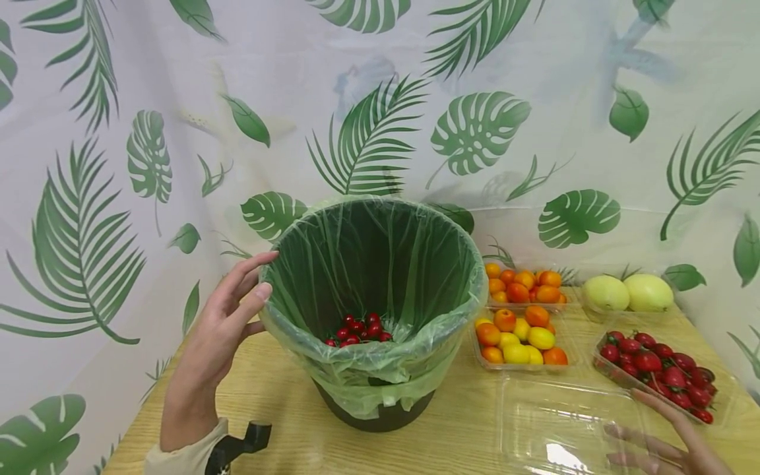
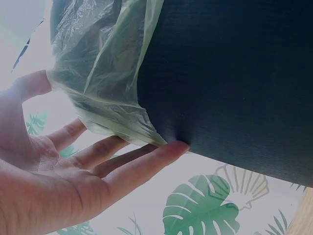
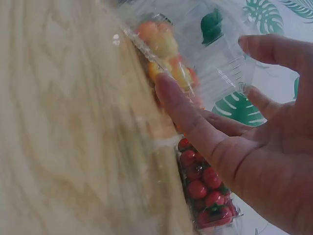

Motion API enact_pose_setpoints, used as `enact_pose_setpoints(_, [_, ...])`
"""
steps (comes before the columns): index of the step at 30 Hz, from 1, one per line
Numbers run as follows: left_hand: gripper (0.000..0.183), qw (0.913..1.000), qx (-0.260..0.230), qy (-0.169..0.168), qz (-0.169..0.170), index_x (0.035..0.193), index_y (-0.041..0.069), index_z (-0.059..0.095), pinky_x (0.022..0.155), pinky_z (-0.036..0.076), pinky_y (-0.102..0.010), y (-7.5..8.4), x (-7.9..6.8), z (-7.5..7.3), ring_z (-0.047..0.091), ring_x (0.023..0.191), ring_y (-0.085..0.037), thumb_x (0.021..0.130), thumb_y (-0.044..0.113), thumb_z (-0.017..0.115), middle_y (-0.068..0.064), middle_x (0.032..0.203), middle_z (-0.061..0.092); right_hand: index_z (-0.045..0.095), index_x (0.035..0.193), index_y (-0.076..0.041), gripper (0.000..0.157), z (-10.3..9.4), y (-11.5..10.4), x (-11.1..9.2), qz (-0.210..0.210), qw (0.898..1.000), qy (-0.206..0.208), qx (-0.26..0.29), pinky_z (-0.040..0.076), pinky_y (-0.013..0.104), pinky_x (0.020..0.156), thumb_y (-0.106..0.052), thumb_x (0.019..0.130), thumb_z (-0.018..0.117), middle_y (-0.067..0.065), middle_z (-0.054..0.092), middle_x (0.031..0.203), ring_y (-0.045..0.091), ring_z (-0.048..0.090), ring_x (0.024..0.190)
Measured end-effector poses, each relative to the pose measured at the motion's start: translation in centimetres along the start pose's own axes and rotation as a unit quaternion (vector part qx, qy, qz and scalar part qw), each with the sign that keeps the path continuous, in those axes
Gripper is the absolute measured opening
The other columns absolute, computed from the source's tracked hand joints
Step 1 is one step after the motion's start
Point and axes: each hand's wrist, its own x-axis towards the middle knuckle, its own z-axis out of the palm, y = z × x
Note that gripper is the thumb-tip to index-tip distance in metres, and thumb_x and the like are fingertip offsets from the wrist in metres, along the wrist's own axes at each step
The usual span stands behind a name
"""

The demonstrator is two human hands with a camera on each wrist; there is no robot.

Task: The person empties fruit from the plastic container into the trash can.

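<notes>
A black bin (image 1: pixel 386 419) stands on the table, lined with a pale green plastic bag (image 1: pixel 436 353) folded over its rim. Several small shiny red fruits (image 1: pixel 356 330) lie inside it. My left hand (image 1: pixel 216 330) is at the bin's left side, thumb and fingertips right at the rim; its extended fingers (image 2: pixel 142 166) touch the bin and bag from outside. At the front right, my right hand (image 1: pixel 679 439) has its fingers spread beside a transparent plastic box (image 1: pixel 534 419). In the right wrist view those fingers (image 3: pixel 195 125) overlap the fruit boxes and hold nothing.
Right of the bin sit two clear boxes of orange and yellow fruits (image 1: pixel 516 336), a clear box with two pale green round fruits (image 1: pixel 647 293), and a box of red fruits (image 1: pixel 659 366). A leaf-patterned curtain (image 1: pixel 475 191) hangs close behind the wooden table (image 1: pixel 285 402).
</notes>
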Motion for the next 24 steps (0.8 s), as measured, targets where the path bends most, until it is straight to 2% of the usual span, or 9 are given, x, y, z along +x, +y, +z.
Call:
enact_pose_setpoints(3, [0.047,1.0000,-0.004,-0.001,0.004,0.156,0.017,0.043,0.088,0.054,-0.035,0.0,0.0,0.0,0.015,0.155,-0.029,0.110,0.021,0.049,-0.007,0.168,0.021,0.010,0.165,-0.038,0.080,9.3,-4.2,4.5,0.017,0.999,-0.033,-0.003,0.050,0.052,0.099,0.015,0.106,0.019,-0.009,0.037,0.161,0.031,0.050,0.139])
enact_pose_setpoints(5, [0.047,0.9999,-0.008,-0.003,0.008,0.156,0.016,0.043,0.087,0.054,-0.034,0.0,0.0,0.0,0.015,0.154,-0.030,0.110,0.020,0.049,-0.008,0.168,0.021,0.015,0.164,-0.038,0.077,11.7,-5.4,5.7,0.030,0.999,-0.043,-0.010,0.050,0.047,0.101,0.013,0.107,0.022,-0.009,0.037,0.161,0.025,0.050,0.139])
enact_pose_setpoints(9, [0.047,0.9998,-0.012,-0.005,0.012,0.156,0.015,0.042,0.085,0.054,-0.034,0.0,-0.1,-0.1,0.015,0.154,-0.030,0.110,0.019,0.048,-0.009,0.168,0.022,0.012,0.165,-0.038,0.072,11.3,-5.5,5.4,0.059,0.997,-0.045,0.013,0.047,0.049,0.104,0.006,0.109,0.021,-0.011,0.037,0.161,0.028,0.048,0.140])
enact_pose_setpoints(12, [0.047,0.9999,-0.010,-0.004,0.011,0.156,0.016,0.042,0.085,0.054,-0.034,0.0,-0.2,-0.1,0.015,0.155,-0.030,0.110,0.019,0.048,-0.009,0.168,0.022,0.022,0.161,-0.045,0.070,9.9,-5.4,4.6,0.104,0.995,-0.003,0.003,0.048,0.048,0.103,0.003,0.111,0.022,-0.014,0.044,0.156,0.024,0.052,0.137])
enact_pose_setpoints(15, [0.047,0.9999,-0.008,-0.002,0.011,0.156,0.016,0.043,0.086,0.054,-0.034,0.0,-0.3,-0.2,0.014,0.155,-0.030,0.110,0.019,0.048,-0.008,0.168,0.022,0.036,0.154,-0.048,0.067,9.9,-6.1,4.0,0.133,0.988,0.063,-0.054,0.053,0.045,0.096,0.003,0.111,0.024,-0.017,0.056,0.145,0.016,0.060,0.128])
enact_pose_setpoints(17, [0.047,0.9999,-0.008,-0.001,0.011,0.156,0.016,0.043,0.085,0.054,-0.034,0.0,-0.3,-0.2,0.015,0.154,-0.030,0.110,0.019,0.048,-0.008,0.168,0.022,0.037,0.153,-0.046,0.067,9.8,-6.6,3.6,0.116,0.980,0.099,-0.131,0.056,0.043,0.090,0.005,0.111,0.026,-0.017,0.060,0.140,0.013,0.064,0.122])
enact_pose_setpoints(18, [0.047,0.9999,-0.008,-0.001,0.011,0.156,0.016,0.043,0.085,0.054,-0.034,0.0,-0.3,-0.2,0.015,0.154,-0.030,0.110,0.019,0.048,-0.008,0.168,0.022,0.035,0.155,-0.043,0.066,9.9,-6.7,3.4,0.094,0.970,0.122,-0.190,0.057,0.042,0.087,0.006,0.110,0.028,-0.018,0.061,0.138,0.011,0.065,0.119])
enact_pose_setpoints(21, [0.046,0.9999,-0.009,-0.001,0.011,0.156,0.016,0.043,0.085,0.054,-0.034,0.0,-0.3,-0.2,0.015,0.154,-0.030,0.110,0.019,0.048,-0.008,0.168,0.022,0.037,0.155,-0.036,0.065,10.7,-6.8,3.2,0.056,0.906,0.229,-0.351,0.060,0.036,0.071,0.008,0.108,0.038,-0.023,0.064,0.126,0.006,0.070,0.103])
enact_pose_setpoints(24, [0.047,0.9999,-0.010,-0.003,0.010,0.156,0.015,0.042,0.085,0.054,-0.034,-0.1,-0.4,-0.2,0.013,0.155,-0.030,0.110,0.019,0.048,-0.009,0.168,0.021,0.044,0.148,-0.039,0.063,13.2,-7.4,4.2,0.030,0.825,0.315,-0.468,0.057,0.028,0.059,0.008,0.105,0.047,-0.032,0.062,0.115,-0.003,0.069,0.091])
